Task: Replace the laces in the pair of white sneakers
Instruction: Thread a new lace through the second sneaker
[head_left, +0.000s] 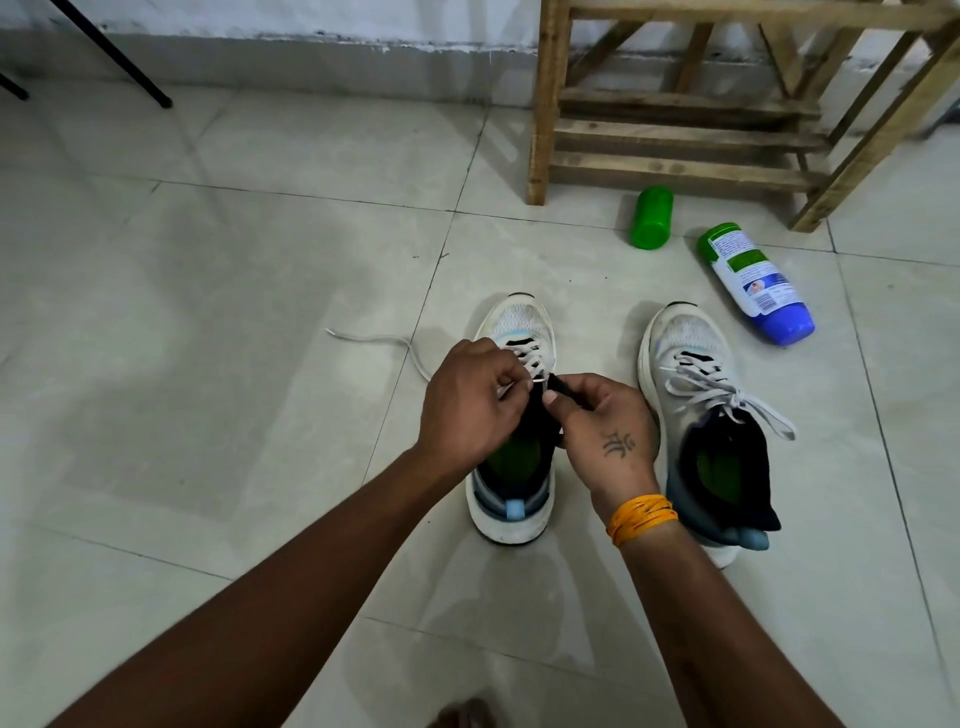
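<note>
Two white sneakers stand on the tiled floor, toes pointing away from me. Over the left sneaker (522, 325) both hands work at the eyelets. My left hand (470, 402) pinches the white lace (532, 364) near its tip, fingers curled. My right hand (602, 421) grips the black tongue and collar edge of that shoe. One loose end of the lace (374, 340) trails on the floor to the left. The right sneaker (698, 410) stands apart, its pale lace (727, 395) threaded and lying loose over the tongue.
A green bottle (651, 217) and a white, green and blue bottle (756, 283) lie on the floor behind the right sneaker. A wooden rack (680, 135) stands at the back right by the wall. Thin black legs (130, 67) show at the back left.
</note>
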